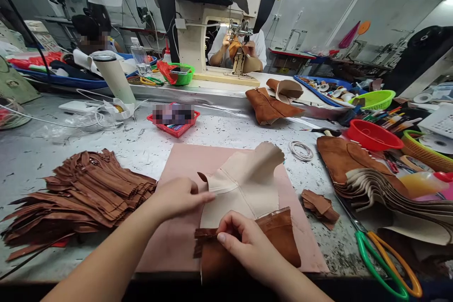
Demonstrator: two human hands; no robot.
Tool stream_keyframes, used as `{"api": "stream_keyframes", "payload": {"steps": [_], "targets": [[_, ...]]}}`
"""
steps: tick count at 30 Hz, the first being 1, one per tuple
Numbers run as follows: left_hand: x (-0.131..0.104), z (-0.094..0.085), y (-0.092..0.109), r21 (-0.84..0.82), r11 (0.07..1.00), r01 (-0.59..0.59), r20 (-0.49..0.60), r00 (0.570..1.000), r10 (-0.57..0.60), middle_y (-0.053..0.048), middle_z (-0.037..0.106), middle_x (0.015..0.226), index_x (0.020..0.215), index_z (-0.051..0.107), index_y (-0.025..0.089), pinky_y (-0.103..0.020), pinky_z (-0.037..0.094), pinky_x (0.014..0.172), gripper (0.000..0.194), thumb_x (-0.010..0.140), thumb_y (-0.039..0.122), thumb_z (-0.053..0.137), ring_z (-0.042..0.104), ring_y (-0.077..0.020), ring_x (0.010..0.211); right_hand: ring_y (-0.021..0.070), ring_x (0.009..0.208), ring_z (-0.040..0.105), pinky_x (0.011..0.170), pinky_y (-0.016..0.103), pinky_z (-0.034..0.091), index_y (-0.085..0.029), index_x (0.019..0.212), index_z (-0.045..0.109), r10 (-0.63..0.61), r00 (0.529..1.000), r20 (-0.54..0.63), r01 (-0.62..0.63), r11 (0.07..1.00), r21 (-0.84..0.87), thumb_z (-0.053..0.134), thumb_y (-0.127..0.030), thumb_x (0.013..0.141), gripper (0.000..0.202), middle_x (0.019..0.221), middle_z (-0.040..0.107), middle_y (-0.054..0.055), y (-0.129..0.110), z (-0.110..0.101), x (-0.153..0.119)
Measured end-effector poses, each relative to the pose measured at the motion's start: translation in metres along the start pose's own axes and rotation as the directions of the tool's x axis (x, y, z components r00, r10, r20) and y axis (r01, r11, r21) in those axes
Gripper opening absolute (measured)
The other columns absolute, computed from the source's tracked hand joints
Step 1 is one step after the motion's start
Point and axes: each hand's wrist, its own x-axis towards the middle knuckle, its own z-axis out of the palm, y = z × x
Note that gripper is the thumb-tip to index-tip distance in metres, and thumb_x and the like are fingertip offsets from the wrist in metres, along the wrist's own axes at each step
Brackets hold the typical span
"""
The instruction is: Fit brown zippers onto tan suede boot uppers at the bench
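Observation:
A leather boot upper [260, 188] lies on the pink mat [184, 160], its cream inner side up and its near edge folded over to show brown leather. My right hand [244, 240] pinches the folded edge between thumb and fingers, where a short dark brown strip [205, 233] runs along it. At the upper's left side, my left hand [182, 198] is open, with its thumb stretched over the cream surface. A heap of brown strips [102, 188] sits left of the mat. Small brown leather scraps [321, 207] lie on the right.
Scissors [382, 255] with green and orange handles lie at the right front, beside a stack of uppers [375, 174]. A red basket [173, 125] and a stitched brown upper [272, 106] are farther back. Across the table, a person works at a sewing machine [191, 42].

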Motion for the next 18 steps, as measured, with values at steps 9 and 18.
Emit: {"api": "stream_keyframes", "payload": {"steps": [9,18], "targets": [[-0.006,0.038,0.028,0.056,0.733,-0.677,-0.158,0.719,0.677,-0.001,0.061,0.115,0.107,0.058,0.024,-0.028,0.035,0.093,0.03,0.083,0.017,0.041,0.05,-0.0162,0.11,0.0057,0.041,0.029,0.039,0.019,0.02,-0.018,0.073,0.047,0.131,0.982,-0.139,-0.027,0.816,0.578,0.057,-0.065,0.06,0.05,0.052,0.044,-0.005,0.021,-0.004,0.007],[-0.074,0.089,-0.025,0.394,0.749,-0.533,-0.481,0.575,0.662,-0.004,0.066,0.089,0.096,0.06,0.017,-0.033,0.039,0.078,0.017,0.083,0.021,0.05,0.057,-0.0174,0.082,0.015,0.06,0.053,0.049,0.022,0.042,-0.016,0.079,0.056,0.303,0.917,-0.257,-0.203,0.914,0.352,0.055,-0.029,0.066,0.018,0.068,0.059,0.002,0.017,0.004,0.01]]}}
